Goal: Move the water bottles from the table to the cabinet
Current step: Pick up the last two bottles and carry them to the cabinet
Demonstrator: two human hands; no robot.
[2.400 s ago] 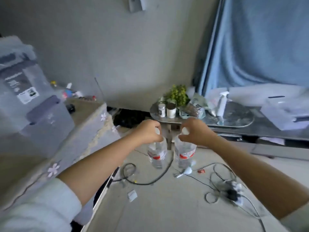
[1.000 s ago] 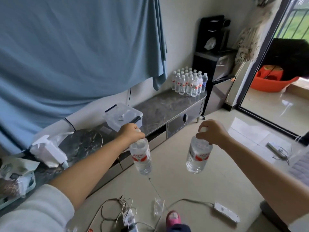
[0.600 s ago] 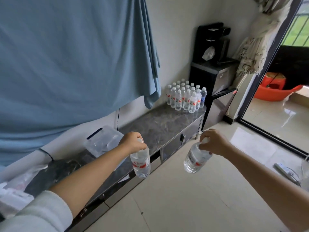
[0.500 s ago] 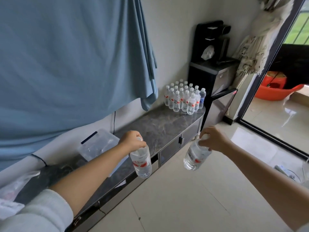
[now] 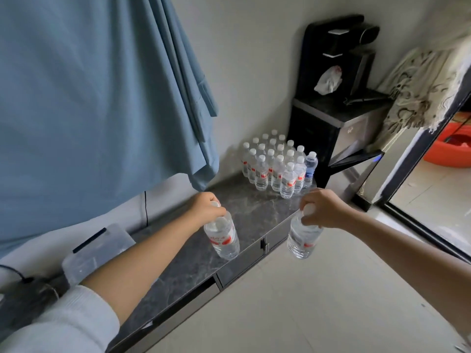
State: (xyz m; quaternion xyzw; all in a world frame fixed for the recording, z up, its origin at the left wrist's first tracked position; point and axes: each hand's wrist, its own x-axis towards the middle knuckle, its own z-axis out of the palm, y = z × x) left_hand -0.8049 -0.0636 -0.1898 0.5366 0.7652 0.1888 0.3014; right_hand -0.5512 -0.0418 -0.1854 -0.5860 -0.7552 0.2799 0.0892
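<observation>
My left hand grips the cap end of a clear water bottle with a red label, which hangs above the dark marble top of the low cabinet. Over the floor just in front of the cabinet, my right hand holds a second red-labelled water bottle by its neck. Several more bottles stand packed together at the cabinet's far end, against the wall.
A clear plastic lidded box sits on the cabinet's near left part. A black water dispenser stands beyond the cabinet's far end. A blue curtain hangs on the left. A glass door frame is on the right over pale floor tiles.
The view has swung from the cluttered table round to the cabinet and come closer to it. Both hands keep their bottles; the left one now hangs over the cabinet top.
</observation>
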